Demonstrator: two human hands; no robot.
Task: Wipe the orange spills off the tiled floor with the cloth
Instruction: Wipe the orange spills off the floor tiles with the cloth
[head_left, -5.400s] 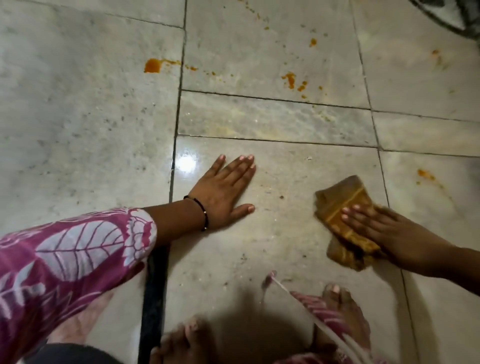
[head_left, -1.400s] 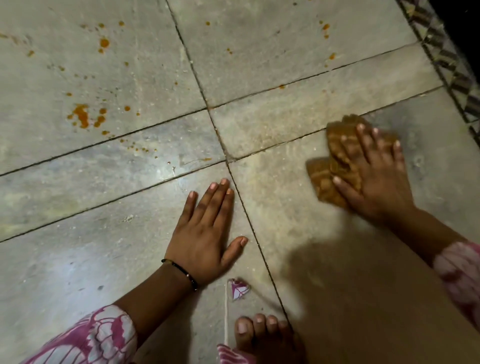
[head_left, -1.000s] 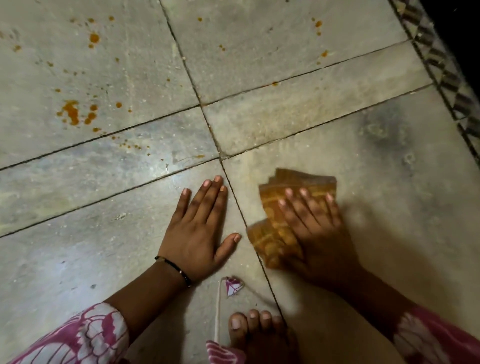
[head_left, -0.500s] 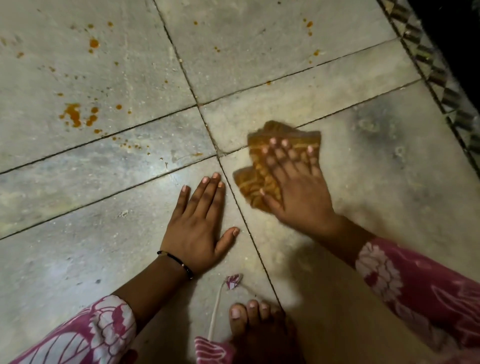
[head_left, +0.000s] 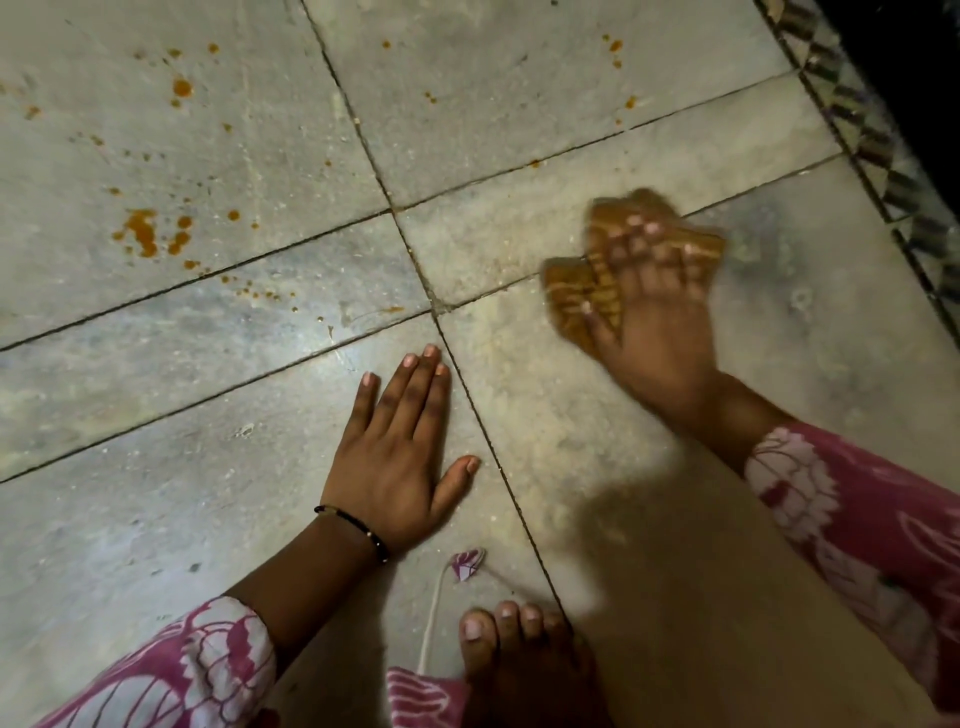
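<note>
My right hand (head_left: 654, 332) presses flat on a folded brown-orange cloth (head_left: 576, 296) on the grey tiled floor (head_left: 545, 135), at the right centre; both are motion-blurred. My left hand (head_left: 397, 457) lies flat on the floor with fingers together and thumb spread, a black bracelet at the wrist, holding nothing. A cluster of orange spills (head_left: 143, 234) marks the tile at the upper left, far from the cloth. Smaller orange drops (head_left: 615, 47) dot the far tile near the top.
A dark patterned border strip (head_left: 878, 150) runs along the right edge of the floor. My bare foot (head_left: 514, 654) and a pink cloth tassel on a white cord (head_left: 467, 564) sit at the bottom centre. Dark grout lines cross the tiles diagonally.
My right hand has slid the cloth to the right and slightly away, from beside my left hand's fingertips towards the border. My left hand has stayed planted.
</note>
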